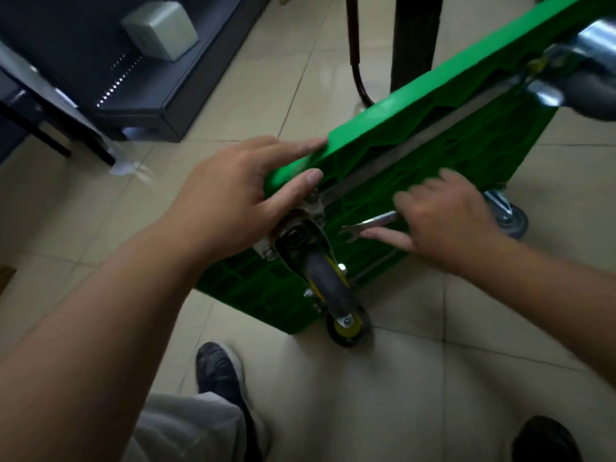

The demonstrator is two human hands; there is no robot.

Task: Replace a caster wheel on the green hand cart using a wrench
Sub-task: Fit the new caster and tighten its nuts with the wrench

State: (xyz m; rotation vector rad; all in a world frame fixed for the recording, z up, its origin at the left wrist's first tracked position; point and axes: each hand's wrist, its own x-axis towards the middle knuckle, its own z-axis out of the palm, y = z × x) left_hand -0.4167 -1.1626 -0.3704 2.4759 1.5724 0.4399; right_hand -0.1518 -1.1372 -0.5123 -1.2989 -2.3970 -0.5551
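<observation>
Green hand cart [366,135] tipped on edge on tile floor [233,111], underside twd person. L hand [233,191] grips its near top corner, fingers over edge, thumb on underside. R hand [446,221] holds wrench [370,225] agst underside, just beside grey caster wheel [328,278], fingers curled on handle.

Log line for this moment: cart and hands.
green cart: tipped up, underside facing person | left hand: grips cart edge above caster wheel | right hand: holds wrench against underside | caster wheel: mounted
</observation>
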